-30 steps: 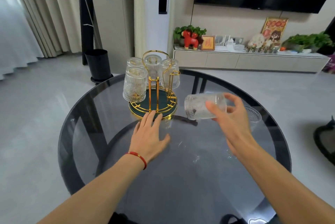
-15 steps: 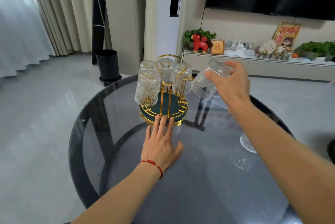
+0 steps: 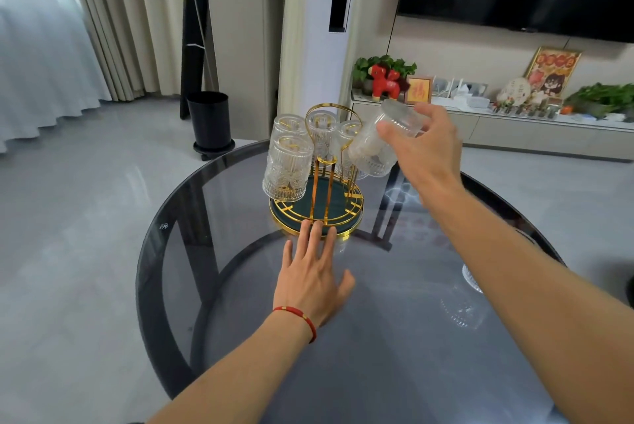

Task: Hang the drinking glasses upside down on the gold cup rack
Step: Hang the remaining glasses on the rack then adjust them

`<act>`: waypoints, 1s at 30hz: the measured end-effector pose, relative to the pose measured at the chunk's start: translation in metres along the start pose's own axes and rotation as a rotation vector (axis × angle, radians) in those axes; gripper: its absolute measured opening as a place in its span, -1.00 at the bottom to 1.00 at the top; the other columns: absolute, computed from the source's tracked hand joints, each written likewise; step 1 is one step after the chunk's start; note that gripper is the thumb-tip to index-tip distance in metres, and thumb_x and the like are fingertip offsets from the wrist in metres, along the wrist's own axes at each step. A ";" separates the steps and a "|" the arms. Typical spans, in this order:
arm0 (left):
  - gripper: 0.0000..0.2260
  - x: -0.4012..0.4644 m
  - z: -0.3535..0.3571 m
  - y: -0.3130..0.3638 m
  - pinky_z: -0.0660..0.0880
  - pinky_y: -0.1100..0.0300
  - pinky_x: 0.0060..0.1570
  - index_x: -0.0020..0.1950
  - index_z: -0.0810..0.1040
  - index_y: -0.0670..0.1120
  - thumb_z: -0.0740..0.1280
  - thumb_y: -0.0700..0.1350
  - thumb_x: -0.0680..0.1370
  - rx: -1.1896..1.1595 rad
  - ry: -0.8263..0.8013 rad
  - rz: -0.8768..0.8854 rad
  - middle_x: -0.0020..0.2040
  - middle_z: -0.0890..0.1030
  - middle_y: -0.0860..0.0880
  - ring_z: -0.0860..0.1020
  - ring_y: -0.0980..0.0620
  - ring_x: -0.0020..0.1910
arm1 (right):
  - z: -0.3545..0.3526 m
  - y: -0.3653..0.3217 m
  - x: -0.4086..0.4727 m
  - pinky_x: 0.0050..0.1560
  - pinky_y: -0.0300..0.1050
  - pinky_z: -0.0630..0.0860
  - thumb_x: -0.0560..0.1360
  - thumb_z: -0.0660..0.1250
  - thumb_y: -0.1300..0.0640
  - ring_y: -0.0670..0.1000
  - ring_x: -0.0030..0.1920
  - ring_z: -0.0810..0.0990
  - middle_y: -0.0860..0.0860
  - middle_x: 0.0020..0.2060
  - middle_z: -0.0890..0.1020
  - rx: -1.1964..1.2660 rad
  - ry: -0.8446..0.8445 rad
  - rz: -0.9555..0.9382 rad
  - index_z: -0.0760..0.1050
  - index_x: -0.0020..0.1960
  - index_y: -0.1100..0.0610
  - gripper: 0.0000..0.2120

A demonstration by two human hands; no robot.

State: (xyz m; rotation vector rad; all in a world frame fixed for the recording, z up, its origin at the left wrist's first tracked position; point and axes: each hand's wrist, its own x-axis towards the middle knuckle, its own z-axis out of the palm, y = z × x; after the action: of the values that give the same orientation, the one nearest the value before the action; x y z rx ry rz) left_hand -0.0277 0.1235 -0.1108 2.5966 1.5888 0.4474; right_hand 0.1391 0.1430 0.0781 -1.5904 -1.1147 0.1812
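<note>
The gold cup rack (image 3: 317, 214) with a dark green base stands on the round dark glass table (image 3: 394, 338). Several ribbed clear glasses hang upside down on it; the nearest (image 3: 287, 168) is at front left. My right hand (image 3: 423, 146) grips another ribbed glass (image 3: 375, 146), tilted mouth-down to the left, at the rack's right side, close to a bare gold prong (image 3: 351, 180). My left hand (image 3: 314, 278) lies flat on the table, fingers spread, fingertips touching the rack's front rim. One more glass (image 3: 475, 278) stands on the table, mostly hidden behind my right forearm.
A black cylindrical bin (image 3: 210, 122) stands on the floor beyond the table's far left. A low white cabinet (image 3: 514, 130) with plants, a red toy and frames runs along the back wall under a TV. Curtains hang at left.
My right hand lifted the glass from low over the table, turned it mouth-down and brought it left against the rack's right side. My left hand stayed flat at the rack's base.
</note>
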 end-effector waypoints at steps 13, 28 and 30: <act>-0.33 -0.001 -0.003 0.002 0.03 -0.23 0.57 0.64 0.11 -0.06 -0.01 0.29 0.62 0.019 0.004 -0.020 0.68 -0.04 -0.13 -0.20 -0.15 0.64 | 0.044 0.033 -0.010 0.35 0.00 0.47 0.35 0.60 -0.13 0.03 0.34 0.51 -0.01 0.34 0.57 -0.177 -0.174 -0.040 0.43 0.46 0.05 -0.24; -0.48 0.000 -0.018 0.012 0.00 -0.32 0.54 0.53 0.28 -0.03 0.21 0.15 0.62 -0.067 -0.089 -0.019 0.67 -0.11 -0.17 -0.24 -0.24 0.62 | -0.005 0.084 -0.084 0.44 -0.14 0.27 0.56 0.40 0.18 0.08 0.51 0.36 0.08 0.52 0.39 -0.286 -0.319 -0.200 0.22 0.59 0.12 -0.33; -0.51 0.005 -0.029 0.018 -0.01 -0.32 0.55 0.47 0.35 -0.03 0.28 0.11 0.58 -0.103 -0.186 -0.036 0.67 -0.12 -0.21 -0.25 -0.25 0.62 | -0.026 0.098 -0.106 0.38 -0.21 0.22 0.51 0.40 0.24 0.13 0.44 0.40 0.09 0.38 0.49 -0.376 -0.312 -0.248 0.39 0.47 0.15 -0.46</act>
State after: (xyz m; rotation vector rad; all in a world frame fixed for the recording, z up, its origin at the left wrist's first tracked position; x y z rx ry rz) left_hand -0.0176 0.1169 -0.0781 2.4494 1.5079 0.2686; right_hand 0.1524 0.0562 -0.0390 -1.7716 -1.6539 0.0554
